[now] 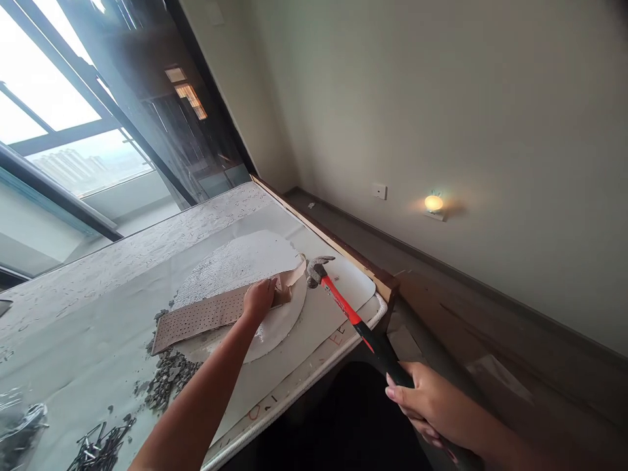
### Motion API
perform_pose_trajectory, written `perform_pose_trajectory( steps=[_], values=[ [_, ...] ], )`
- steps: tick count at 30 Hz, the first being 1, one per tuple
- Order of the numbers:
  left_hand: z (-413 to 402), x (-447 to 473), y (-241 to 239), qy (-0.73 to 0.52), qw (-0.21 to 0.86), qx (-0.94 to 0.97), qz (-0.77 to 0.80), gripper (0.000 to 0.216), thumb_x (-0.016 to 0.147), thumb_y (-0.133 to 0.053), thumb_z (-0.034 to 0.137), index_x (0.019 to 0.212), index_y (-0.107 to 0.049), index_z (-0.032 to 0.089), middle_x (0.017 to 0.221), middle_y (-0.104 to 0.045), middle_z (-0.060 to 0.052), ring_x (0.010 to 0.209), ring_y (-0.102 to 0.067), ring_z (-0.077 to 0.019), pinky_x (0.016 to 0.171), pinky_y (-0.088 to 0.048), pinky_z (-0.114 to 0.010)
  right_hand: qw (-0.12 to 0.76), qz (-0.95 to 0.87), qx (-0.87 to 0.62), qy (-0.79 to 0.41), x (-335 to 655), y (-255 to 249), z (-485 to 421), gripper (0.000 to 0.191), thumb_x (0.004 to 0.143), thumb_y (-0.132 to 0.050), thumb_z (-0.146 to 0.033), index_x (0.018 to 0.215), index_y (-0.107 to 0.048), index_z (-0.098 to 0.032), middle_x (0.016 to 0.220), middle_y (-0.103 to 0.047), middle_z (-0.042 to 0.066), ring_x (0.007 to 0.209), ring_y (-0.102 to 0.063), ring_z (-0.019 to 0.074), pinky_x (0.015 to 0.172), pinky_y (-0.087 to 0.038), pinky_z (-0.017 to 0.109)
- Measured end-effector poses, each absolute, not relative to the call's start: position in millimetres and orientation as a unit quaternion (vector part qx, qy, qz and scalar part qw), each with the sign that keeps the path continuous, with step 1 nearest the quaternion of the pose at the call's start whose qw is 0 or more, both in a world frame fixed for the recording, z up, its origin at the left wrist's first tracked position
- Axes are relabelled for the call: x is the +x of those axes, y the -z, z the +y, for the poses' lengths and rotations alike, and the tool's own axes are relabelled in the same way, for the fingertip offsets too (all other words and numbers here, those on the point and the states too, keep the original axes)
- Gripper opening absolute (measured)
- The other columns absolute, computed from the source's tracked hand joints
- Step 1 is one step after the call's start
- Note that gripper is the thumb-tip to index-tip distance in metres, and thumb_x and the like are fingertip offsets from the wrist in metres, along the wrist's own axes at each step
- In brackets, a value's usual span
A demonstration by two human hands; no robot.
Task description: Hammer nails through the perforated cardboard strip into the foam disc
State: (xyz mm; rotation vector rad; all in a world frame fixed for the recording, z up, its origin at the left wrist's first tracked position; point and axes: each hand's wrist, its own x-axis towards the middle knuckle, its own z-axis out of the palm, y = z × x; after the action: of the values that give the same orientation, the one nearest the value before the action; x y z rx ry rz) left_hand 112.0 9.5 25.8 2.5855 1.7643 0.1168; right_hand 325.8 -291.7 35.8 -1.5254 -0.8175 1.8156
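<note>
My left hand (260, 299) grips the right end of a long brown perforated board (201, 318), its fingers curled over the edge. The board lies across a white round sheet (245, 252) with a bumpy surface. A pale torn strip (295, 273) sticks up beyond my fingers. My right hand (417, 398) is wrapped round the black grip of a claw hammer (343, 303) with a red and black handle. The hammer's head is just right of the strip; whether they touch I cannot tell. Grey stone chips (169, 381) lie by the board's left end.
Loose dark nails (102, 446) lie at the lower left, beside a clear plastic bag (22, 418). The covered work surface (93, 333) has white piping along its near edge and a wooden rail (343, 245) on the right. A lit lamp (434, 203) is on the wall.
</note>
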Motion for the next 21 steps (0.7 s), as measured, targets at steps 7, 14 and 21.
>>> perform_pose_trajectory(
  steps=[7,14,21],
  values=[
    [8.5,115.0,-20.8,-0.026,-0.017,0.823,0.568,0.050,0.092,-0.026,0.044,0.066,-0.057,0.017,0.070,-0.064,-0.008,0.070,-0.059,-0.0204,0.062,-0.037,-0.029,0.327,-0.305,-0.569,-0.690,326.5,-37.6,-294.7,0.028,0.076,-0.054,-0.043,0.077,-0.033,-0.023,0.042,-0.025,-0.014,0.034,-0.022,0.0047,0.032,-0.025,0.016],
    [3.6,116.7,-13.8,-0.027,-0.020,0.822,0.568,0.052,0.092,-0.026,0.045,0.075,-0.065,0.016,0.078,-0.068,-0.011,0.074,-0.062,-0.0235,0.061,-0.038,-0.031,0.302,-0.321,-0.585,-0.681,323.4,-44.5,-289.2,0.034,0.071,-0.055,-0.050,0.077,-0.034,-0.023,0.042,-0.026,-0.014,0.032,-0.022,0.0046,0.032,-0.022,0.017],
    [-1.3,118.2,-12.5,-0.011,-0.005,0.832,0.555,0.051,0.092,-0.026,0.042,0.080,-0.069,0.017,0.079,-0.069,-0.010,0.075,-0.064,-0.0225,0.061,-0.039,-0.029,0.273,-0.354,-0.598,-0.665,314.3,-60.8,-270.1,0.033,0.070,-0.055,-0.048,0.077,-0.034,-0.023,0.041,-0.025,-0.014,0.033,-0.021,0.0052,0.031,-0.023,0.018]
  ],
)
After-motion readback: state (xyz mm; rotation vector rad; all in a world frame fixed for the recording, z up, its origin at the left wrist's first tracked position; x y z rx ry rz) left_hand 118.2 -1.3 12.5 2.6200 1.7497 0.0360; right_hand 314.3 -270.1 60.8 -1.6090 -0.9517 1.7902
